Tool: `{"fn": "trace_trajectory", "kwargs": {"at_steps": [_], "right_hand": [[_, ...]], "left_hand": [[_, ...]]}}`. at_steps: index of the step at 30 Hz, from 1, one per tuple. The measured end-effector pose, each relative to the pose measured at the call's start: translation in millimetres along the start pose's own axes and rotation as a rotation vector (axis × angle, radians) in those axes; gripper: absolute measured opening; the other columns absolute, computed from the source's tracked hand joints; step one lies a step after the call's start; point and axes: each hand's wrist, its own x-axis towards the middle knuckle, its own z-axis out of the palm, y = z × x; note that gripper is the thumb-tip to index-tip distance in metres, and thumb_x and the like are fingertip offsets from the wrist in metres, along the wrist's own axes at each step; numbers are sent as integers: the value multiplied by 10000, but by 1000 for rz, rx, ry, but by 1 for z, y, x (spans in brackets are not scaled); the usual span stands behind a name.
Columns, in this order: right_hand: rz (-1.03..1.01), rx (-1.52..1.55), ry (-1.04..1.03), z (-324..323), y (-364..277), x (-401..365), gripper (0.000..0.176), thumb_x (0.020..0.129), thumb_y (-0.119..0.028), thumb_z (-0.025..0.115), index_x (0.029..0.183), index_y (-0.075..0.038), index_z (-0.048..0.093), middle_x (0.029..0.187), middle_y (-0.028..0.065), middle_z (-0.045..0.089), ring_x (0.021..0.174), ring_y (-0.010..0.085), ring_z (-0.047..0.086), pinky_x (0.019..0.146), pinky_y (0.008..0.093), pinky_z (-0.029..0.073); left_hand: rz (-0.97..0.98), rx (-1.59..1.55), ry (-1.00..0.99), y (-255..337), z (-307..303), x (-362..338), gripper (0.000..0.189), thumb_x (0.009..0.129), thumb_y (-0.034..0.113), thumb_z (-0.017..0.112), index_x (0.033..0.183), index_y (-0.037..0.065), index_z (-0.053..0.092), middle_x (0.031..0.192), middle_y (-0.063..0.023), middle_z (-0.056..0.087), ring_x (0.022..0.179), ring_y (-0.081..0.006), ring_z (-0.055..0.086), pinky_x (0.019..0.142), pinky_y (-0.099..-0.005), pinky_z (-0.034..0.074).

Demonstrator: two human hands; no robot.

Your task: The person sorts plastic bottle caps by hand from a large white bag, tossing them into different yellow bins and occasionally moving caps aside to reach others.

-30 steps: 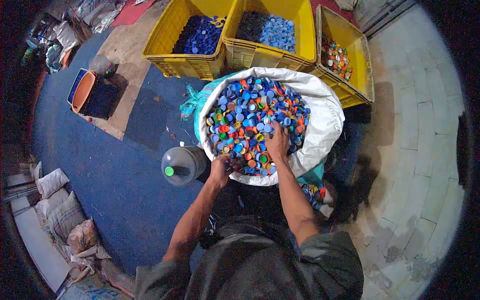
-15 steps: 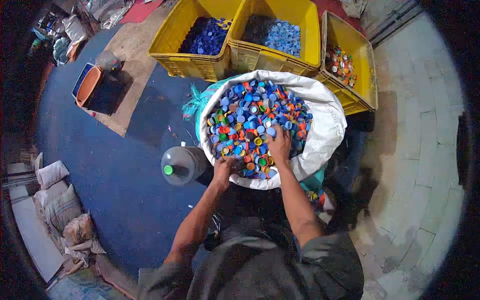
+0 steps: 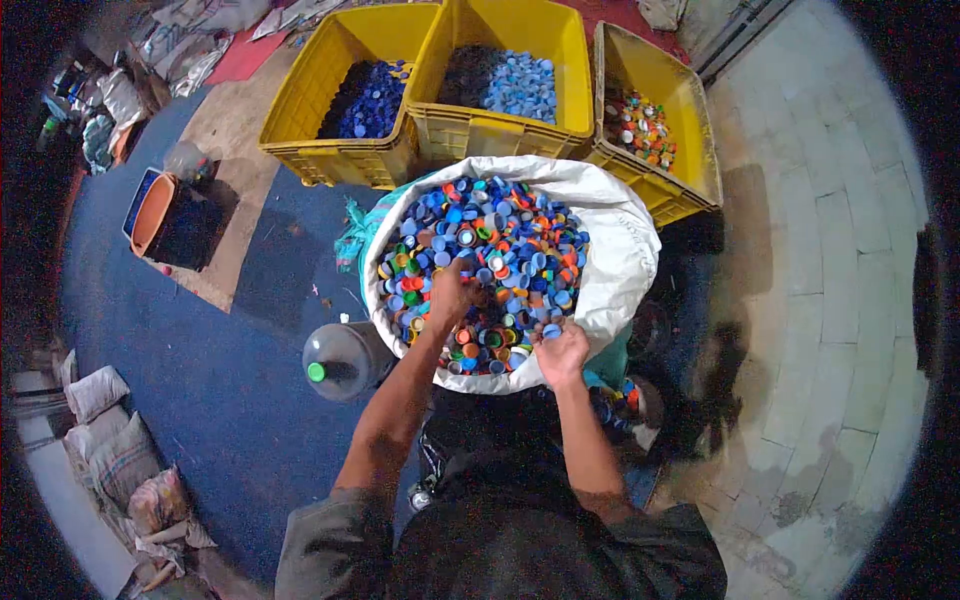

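A white woven sack with its mouth rolled open stands in front of me, full of loose plastic bottle caps in blue, orange, red, green and yellow. My left hand reaches into the middle of the heap; its fingers point down among the caps and are partly hidden. Over the sack's near right rim is my right hand, palm turned up, with its fingers closed on a light blue bottle cap.
Behind the sack stand yellow crates: one with dark blue caps, one with light blue caps, one with orange and white caps. A big clear bottle with a green lid lies left of the sack. An orange tub sits farther left.
My left hand has moved from the near rim up into the heap. My right hand has drawn back from the caps to the near right rim, now with a light blue cap. The view has shifted.
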Motion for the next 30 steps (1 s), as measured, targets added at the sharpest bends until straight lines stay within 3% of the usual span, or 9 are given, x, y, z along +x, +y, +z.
{"fn": "trace_trajectory", "kwargs": {"at_steps": [5, 8, 12, 15, 18, 21, 24, 27, 30], "right_hand": [[-48, -19, 28, -17, -7, 6, 219, 738, -260, 573, 807, -63, 506, 823, 88, 533, 755, 232, 508, 740, 389, 409], [-23, -74, -12, -11, -14, 3, 207, 805, -280, 537, 888, -91, 517, 805, 48, 549, 775, 206, 525, 728, 370, 421], [-35, -106, 10, -12, -17, 13, 197, 826, -280, 535, 886, -93, 511, 786, 49, 534, 750, 202, 514, 723, 371, 408], [-40, -118, 33, -7, -16, 18, 189, 828, -272, 540, 886, -95, 510, 776, 49, 527, 738, 199, 509, 712, 370, 397], [-49, -135, 36, -7, -14, 24, 183, 818, -262, 558, 873, -95, 510, 771, 50, 526, 726, 196, 506, 699, 359, 395], [-42, -158, 32, -3, -15, 31, 173, 807, -242, 579, 839, -86, 511, 767, 50, 529, 719, 183, 506, 680, 340, 405], [-100, -337, 33, 4, -18, 41, 167, 810, -226, 597, 824, -82, 513, 756, 43, 530, 709, 157, 502, 651, 313, 401], [-242, -858, 33, -3, -27, 64, 212, 763, -185, 680, 877, -65, 548, 755, 33, 555, 670, 142, 515, 609, 301, 418], [-656, -1428, 23, 4, -29, 83, 345, 697, -121, 716, 1010, -70, 580, 839, 72, 593, 761, 195, 569, 709, 331, 458]], "left_hand": [[52, 266, -205, -13, 15, 21, 469, 664, 135, 630, 1104, 40, 496, 885, -217, 624, 800, -397, 606, 680, -473, 477], [69, 244, -262, -14, 15, 25, 461, 660, 120, 626, 1097, 42, 498, 905, -224, 618, 814, -387, 607, 683, -477, 480], [27, 345, -323, 2, 9, 22, 497, 664, 110, 625, 1146, 78, 508, 999, -166, 611, 834, -377, 607, 691, -463, 492], [127, 354, -284, -6, 13, 17, 498, 679, 99, 621, 1165, 95, 511, 1035, -139, 600, 831, -372, 604, 691, -460, 492], [93, 401, -331, 3, 12, 14, 462, 692, 104, 623, 1143, 89, 522, 1010, -140, 593, 829, -365, 603, 685, -452, 493], [79, 322, -224, -5, 20, 13, 427, 687, 132, 651, 1099, 83, 549, 971, -153, 588, 840, -376, 594, 673, -447, 487], [173, 109, -122, -10, 16, 10, 406, 708, 159, 678, 1082, 55, 559, 871, -119, 597, 763, -322, 612, 618, -400, 479], [-220, -282, -262, -7, 0, 4, 366, 764, 177, 677, 1084, 42, 563, 789, -50, 584, 638, -180, 567, 538, -309, 441], [-465, -856, -214, 11, -24, -13, 317, 823, 180, 644, 1093, 33, 564, 754, 4, 554, 578, -69, 466, 485, -221, 372]]}}
